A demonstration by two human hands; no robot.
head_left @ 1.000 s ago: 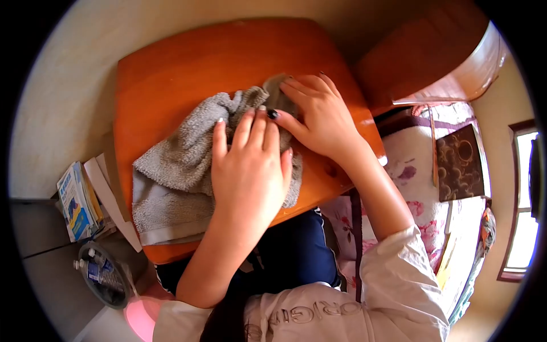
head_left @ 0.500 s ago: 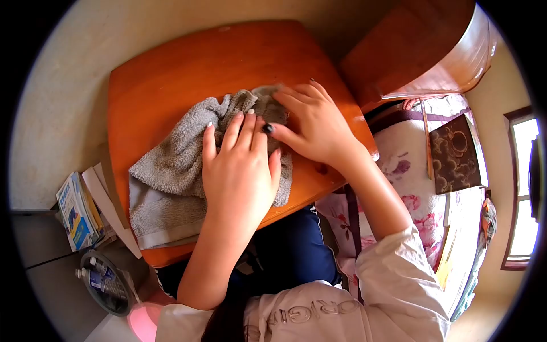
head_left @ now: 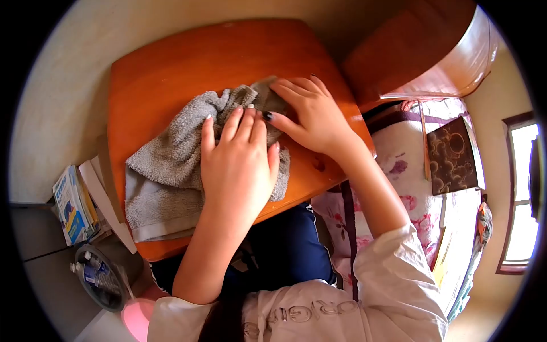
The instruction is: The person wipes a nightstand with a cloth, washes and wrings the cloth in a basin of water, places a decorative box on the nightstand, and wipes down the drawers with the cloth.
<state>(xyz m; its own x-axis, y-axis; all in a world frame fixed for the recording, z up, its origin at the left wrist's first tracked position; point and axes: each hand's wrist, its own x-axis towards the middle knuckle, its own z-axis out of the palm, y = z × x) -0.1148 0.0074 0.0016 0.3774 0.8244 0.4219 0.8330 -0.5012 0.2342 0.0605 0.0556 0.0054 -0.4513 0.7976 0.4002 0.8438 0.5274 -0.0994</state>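
Observation:
A crumpled grey towel (head_left: pixel 176 151) lies on the orange-brown wooden tabletop (head_left: pixel 171 74), its lower left part spread flatter near the table's edge. My left hand (head_left: pixel 236 165) rests palm down on the towel's middle, fingers spread, holding nothing. To its right, my right hand (head_left: pixel 313 114) touches the towel's upper right end with its fingertips. Its fingers are apart and its dark-nailed thumb points toward my left fingers. The towel under both palms is hidden.
A curved wooden furniture piece (head_left: pixel 410 51) stands at upper right. Beyond the right edge is a flowered bed cover (head_left: pixel 399 165) with a dark patterned box (head_left: pixel 454 157). Books (head_left: pixel 74 205) and a bin with bottles (head_left: pixel 102 276) are at lower left.
Both hands have stayed on the towel with only small shifts. My right fingers have moved slightly along its upper right end. The whole view has shifted a little.

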